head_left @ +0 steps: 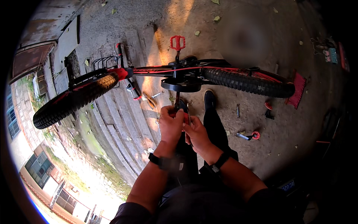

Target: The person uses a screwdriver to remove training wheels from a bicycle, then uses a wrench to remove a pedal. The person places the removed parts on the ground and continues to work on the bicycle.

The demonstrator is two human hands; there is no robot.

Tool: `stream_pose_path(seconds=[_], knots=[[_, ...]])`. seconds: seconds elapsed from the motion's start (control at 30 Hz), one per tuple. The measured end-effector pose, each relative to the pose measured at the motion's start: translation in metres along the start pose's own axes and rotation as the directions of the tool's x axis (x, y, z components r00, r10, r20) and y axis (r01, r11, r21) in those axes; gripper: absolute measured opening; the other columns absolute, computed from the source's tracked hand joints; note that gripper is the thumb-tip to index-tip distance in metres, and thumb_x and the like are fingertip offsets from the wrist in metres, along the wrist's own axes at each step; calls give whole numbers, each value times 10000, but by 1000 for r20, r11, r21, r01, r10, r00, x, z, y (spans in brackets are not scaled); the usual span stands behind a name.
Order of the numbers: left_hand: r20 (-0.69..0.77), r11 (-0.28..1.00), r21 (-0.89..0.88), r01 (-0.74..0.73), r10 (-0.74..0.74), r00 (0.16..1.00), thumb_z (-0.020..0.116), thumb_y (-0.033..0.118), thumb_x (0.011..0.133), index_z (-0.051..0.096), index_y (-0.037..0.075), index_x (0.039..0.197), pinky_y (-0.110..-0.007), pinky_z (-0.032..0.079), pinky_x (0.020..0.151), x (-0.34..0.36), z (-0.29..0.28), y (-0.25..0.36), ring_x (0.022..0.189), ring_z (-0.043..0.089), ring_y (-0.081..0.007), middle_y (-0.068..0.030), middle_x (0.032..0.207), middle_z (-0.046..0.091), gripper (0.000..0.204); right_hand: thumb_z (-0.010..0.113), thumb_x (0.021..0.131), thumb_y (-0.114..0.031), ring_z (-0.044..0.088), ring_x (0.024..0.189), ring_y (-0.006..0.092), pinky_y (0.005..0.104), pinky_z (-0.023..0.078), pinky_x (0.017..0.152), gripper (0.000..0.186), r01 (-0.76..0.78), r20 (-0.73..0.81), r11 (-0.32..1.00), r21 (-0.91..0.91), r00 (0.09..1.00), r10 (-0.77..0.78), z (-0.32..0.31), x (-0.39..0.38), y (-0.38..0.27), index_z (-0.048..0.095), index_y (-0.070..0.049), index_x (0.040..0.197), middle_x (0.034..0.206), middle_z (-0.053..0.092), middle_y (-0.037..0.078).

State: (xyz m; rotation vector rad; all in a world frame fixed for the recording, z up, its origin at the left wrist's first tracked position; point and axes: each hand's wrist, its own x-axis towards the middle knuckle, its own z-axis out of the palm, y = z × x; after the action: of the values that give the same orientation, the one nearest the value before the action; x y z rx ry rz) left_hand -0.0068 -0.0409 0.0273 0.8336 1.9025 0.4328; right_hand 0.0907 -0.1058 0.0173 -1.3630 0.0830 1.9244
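A black and red bicycle (pixel 149 70) lies across the view in front of me. Its chain guard (pixel 181 86) and near crank arm (pixel 177 99) point toward me. At the end of that crank, my left hand (pixel 171 125) is closed around a red pedal (pixel 185 118), mostly covered by fingers. My right hand (pixel 197 136) pinches the same pedal from the right. A thin metal piece (pixel 188 109) stands up beside the fingers; its kind is unclear. The far red pedal (pixel 178 43) sticks out on the bicycle's other side.
Pliers (pixel 150 100) and a small wrench (pixel 156 94) lie left of my hands. To the right are another wrench (pixel 238 111), a bracket with a red wheel (pixel 249 136) and a similar red and black part (pixel 268 110). Stone steps (pixel 115 123) run along the left.
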Motion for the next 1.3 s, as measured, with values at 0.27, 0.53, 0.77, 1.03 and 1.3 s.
stream_pose_path(seconds=[0.27,0.53,0.77,1.03,1.3], knots=[[-12,992,78,-103,104,995,672,177,844,607,-53,992,-300,524,615,5,0,-11,683,657,-170,-124,810,682,281,644,939,-197,457,404,69,207,350,346,299,-17,0,1000,-5,1000,17,0,0,-2,466,-45,1126,806,596,65],[-53,999,25,-40,41,998,653,178,853,631,-30,976,-302,517,628,1,3,0,692,643,-157,-110,784,678,242,631,948,-197,460,408,69,207,356,353,303,-26,10,1000,-8,1000,26,-2,4,0,460,-42,1146,838,614,86],[45,997,46,-69,67,997,675,204,857,621,-27,1003,-295,517,647,5,-6,-4,726,645,-147,-102,822,683,279,622,954,-194,461,415,66,205,355,353,295,-35,7,999,-20,999,35,-1,3,0,460,-41,1148,842,616,88],[30,999,45,-23,22,999,649,186,871,633,-25,994,-292,515,648,3,-4,-4,720,639,-137,-97,806,682,245,628,950,-193,463,415,67,205,350,352,284,-39,5,999,-28,999,39,0,2,-1,469,-52,1138,827,612,76],[6,994,79,-74,73,997,683,217,845,631,-35,1015,-338,537,674,1,-4,-2,722,681,-230,-152,805,698,308,627,951,-188,463,416,61,205,344,348,280,-33,1,999,-21,999,33,0,2,-1,472,-49,1138,820,611,63]])
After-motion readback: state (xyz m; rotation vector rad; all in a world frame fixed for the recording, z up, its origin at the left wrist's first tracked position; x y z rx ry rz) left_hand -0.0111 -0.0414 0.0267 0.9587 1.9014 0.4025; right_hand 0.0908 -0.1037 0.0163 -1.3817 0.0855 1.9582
